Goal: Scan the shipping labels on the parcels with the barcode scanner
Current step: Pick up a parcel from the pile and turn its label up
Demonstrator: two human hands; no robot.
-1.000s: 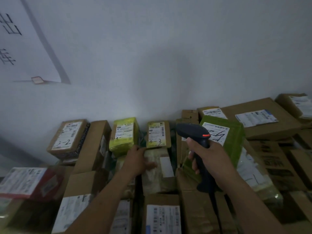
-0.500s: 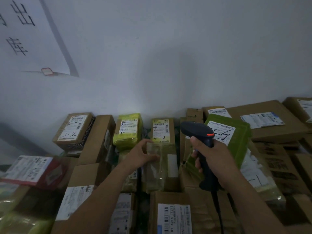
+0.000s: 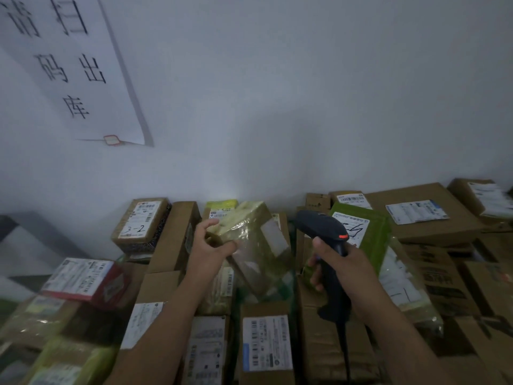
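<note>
Many parcels [image 3: 162,290] fill the lower half of the frame, packed side by side against a white wall [image 3: 277,107], and several show a white shipping label on top. Near the centre, the left hand [image 3: 211,247] holds one taped parcel [image 3: 258,245] above the pile, at a tilt. The thumb and the fingers are curled round its left end and pinch it between them. This parcel is brownish and wrapped in shiny clear film, and it has a pale patch [image 3: 274,237] on its face. The patch is blurred, so I cannot tell whether it is printed. Just to the right, the right hand [image 3: 342,269] grips the dark barcode scanner [image 3: 319,227] by the handle, with the fingers closed around it. The head of the scanner carries an orange button [image 3: 343,236] and points toward the upper left, close to the held parcel but apart from it. A black cable [image 3: 345,354] runs from the handle toward the bottom edge. Behind the scanner lies a green parcel [image 3: 374,245] with handwriting on its label. At the left, a box marked 3-2 [image 3: 141,222] stands near the wall, and below it in the frame is a red box [image 3: 88,282]. In the upper left of the frame, a paper sheet [image 3: 91,79] with large black characters hangs on the wall.
</note>
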